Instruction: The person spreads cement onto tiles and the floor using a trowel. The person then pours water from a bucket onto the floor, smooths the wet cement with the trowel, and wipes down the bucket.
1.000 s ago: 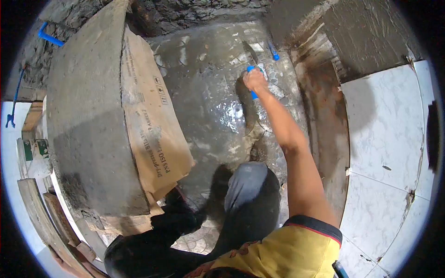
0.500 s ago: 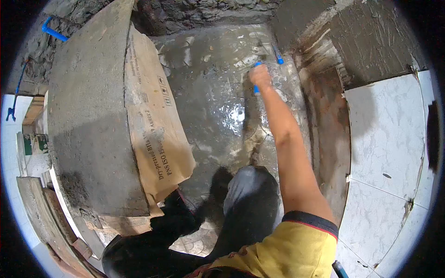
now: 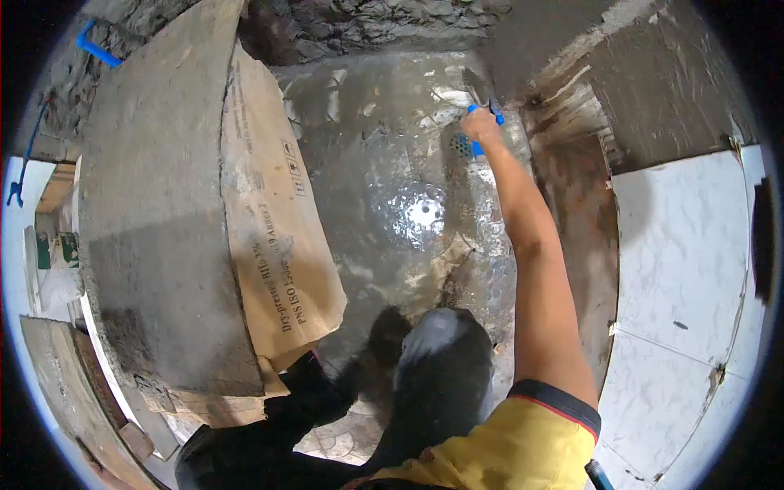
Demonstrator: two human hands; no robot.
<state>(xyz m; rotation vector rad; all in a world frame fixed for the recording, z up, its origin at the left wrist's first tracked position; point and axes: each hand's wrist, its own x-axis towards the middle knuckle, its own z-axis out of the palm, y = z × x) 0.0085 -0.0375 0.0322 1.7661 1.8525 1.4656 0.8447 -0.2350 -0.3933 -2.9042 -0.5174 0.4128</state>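
As steering likely needs firmness, my right hand (image 3: 482, 126) closes round the blue handle (image 3: 478, 149) at one o'clock; left hand unseen.

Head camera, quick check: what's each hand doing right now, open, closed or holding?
Right hand: closed around a blue-handled tool.
Left hand: out of view, so its state can't be told.

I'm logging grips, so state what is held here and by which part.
The right hand grips a blue-handled tool by its handle, fist wrapped around it. The left hand is not in view.
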